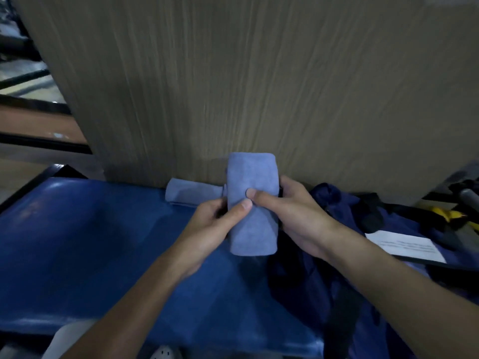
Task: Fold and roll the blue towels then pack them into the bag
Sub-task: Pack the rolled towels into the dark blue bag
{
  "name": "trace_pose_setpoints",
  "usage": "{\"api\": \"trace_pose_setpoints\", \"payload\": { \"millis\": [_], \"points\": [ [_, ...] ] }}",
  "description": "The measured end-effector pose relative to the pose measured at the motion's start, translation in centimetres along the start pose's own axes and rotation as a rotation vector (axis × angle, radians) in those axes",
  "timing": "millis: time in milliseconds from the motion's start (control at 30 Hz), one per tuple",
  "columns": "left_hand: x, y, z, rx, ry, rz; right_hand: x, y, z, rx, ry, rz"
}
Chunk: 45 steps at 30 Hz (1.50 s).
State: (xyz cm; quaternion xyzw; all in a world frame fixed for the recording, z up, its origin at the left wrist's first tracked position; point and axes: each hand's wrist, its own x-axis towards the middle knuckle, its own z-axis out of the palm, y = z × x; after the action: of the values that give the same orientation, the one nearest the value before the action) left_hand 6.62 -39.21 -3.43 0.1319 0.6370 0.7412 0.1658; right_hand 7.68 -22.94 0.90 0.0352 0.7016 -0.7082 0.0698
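- The left hand (207, 229) and right hand (293, 216) are both closed on one rolled blue towel (252, 203), held up above the blue padded surface (90, 242), one hand on each side of it
- Both thumbs press on the front of the roll near its middle, tips almost touching; the other fingers wrap behind and are mostly hidden
- The roll stands nearly upright, its top end against the view of the wood-grain panel (259, 73) and its lower end hanging free between the wrists
- A second rolled towel (193, 194) lies on its side on the pad at the foot of the panel, just left of the held roll and partly behind it
- The dark navy bag (324, 255) sits slumped on the right, just beside the right hand; its opening cannot be made out in the dim folds
- A white printed sheet (407, 247) lies further right, with yellow and black items (451, 216) beyond it
- My judgement: the roll looks finished and is being tightened or checked before packing
- To do that well, keep thumb pressure on the loose outer edge so the roll cannot spring open, keep both ends level, then pass it to one hand while the other spreads the bag mouth, and slide it in with the seam side down
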Motion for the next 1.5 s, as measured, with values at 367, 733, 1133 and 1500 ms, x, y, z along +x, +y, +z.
{"api": "trace_pose_setpoints", "payload": {
  "millis": [367,733,1133,1500],
  "points": [
    [-0.3,1.8,15.0,0.152,-0.164,0.036,-12.7,0.7,-13.9,-0.159,0.308,-0.15],
    [0.7,-2.0,23.6,0.315,-0.285,-0.145,-17.8,10.4,-29.2,-1.09,0.523,-0.098],
    [3.0,-4.0,26.0,0.534,-0.321,-0.334,-13.8,9.9,-32.4,-1.593,0.508,-0.039],
    [7.6,-2.1,27.8,0.298,-0.12,-0.305,-12.9,8.9,-33.5,-1.801,0.407,-0.022]
  ]
}}
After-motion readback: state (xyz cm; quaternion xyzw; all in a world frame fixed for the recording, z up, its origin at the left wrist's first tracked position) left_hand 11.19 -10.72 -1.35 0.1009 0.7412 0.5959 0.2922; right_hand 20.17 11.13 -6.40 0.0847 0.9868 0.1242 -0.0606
